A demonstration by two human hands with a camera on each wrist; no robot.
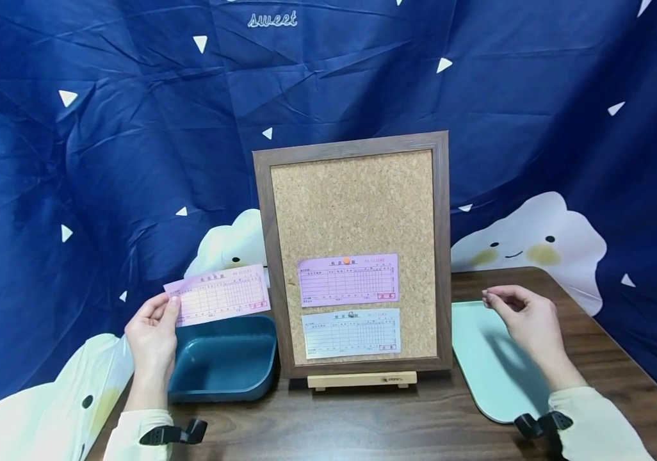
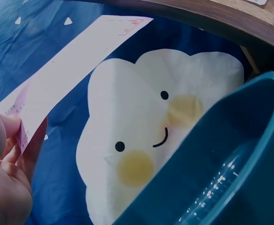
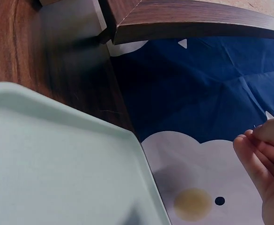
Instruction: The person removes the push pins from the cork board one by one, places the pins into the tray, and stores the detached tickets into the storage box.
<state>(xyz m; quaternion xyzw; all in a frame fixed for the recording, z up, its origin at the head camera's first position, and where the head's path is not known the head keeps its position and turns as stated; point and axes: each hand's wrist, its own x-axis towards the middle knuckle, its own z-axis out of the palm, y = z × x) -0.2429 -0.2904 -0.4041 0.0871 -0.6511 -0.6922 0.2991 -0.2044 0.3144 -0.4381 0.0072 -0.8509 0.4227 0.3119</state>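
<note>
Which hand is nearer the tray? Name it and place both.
Right. The right hand is raised close by the tray; the left hand is farther off, left of the board.

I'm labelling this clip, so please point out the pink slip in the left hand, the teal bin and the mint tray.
Pink slip [image 1: 220,296]: head view, middle of its printed face.
Teal bin [image 1: 219,363]: head view, bare inside floor.
Mint tray [image 3: 66,161]: right wrist view, bare flat surface.
</note>
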